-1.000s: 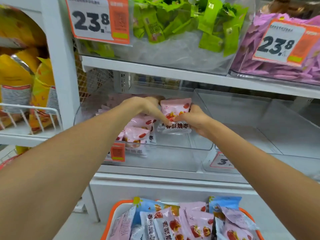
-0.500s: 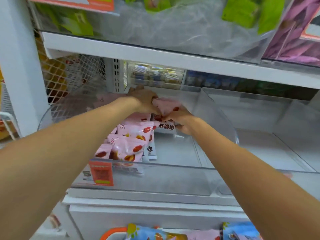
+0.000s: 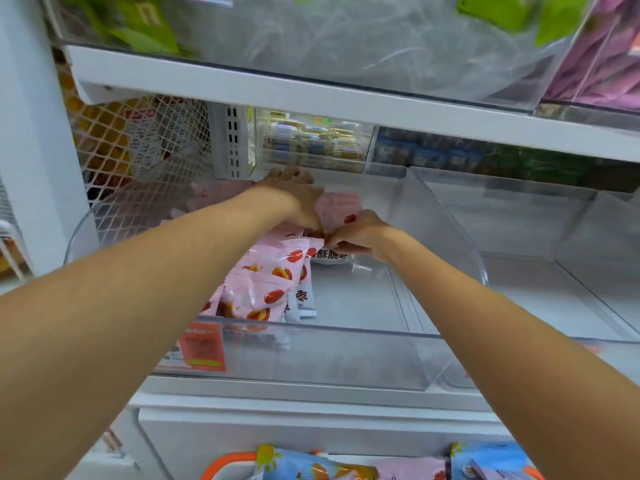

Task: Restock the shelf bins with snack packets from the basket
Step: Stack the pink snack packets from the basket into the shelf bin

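Both my hands reach into a clear plastic bin [image 3: 311, 355] on the middle shelf. My left hand [image 3: 294, 195] and my right hand [image 3: 360, 233] together grip a pink snack packet [image 3: 337, 211] with red fruit print, held near the back of the bin. Several pink packets [image 3: 270, 282] lie stacked along the bin's left side, just in front of my hands. At the bottom edge, the orange rim of the basket [image 3: 228, 462] shows, with blue packets [image 3: 298, 464] and pink ones inside.
A second clear bin [image 3: 540, 237] stands to the right of the first. An orange price tag [image 3: 202, 346] hangs on the front of the left bin. The shelf above [image 3: 311, 95] carries bins of green and purple packets. A white upright [image 3: 31, 133] is at left.
My hands carried the pink packet deeper into the bin, toward its back. My view came closer and tilted, so most of the basket has left the frame.
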Motion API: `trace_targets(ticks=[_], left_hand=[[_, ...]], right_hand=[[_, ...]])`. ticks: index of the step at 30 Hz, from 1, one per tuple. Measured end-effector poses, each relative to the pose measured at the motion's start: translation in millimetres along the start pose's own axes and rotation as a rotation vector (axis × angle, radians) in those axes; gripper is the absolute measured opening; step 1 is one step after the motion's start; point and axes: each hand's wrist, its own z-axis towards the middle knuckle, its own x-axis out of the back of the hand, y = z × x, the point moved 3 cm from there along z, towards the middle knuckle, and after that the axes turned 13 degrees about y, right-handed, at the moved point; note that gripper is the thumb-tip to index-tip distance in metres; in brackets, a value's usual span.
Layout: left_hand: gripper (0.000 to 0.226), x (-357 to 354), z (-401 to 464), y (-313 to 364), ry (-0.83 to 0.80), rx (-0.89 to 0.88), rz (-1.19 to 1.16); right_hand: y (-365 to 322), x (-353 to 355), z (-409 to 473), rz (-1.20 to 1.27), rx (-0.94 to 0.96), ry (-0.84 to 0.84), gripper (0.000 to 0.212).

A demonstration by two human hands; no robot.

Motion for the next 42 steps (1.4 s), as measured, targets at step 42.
trace_targets(ticks=[42], left_hand=[[0.028, 66, -111, 18, 0.434, 0.309, -0.606]], right_hand=[[-4, 61, -115, -0.026, 0.336, 0.208, 0.023]])
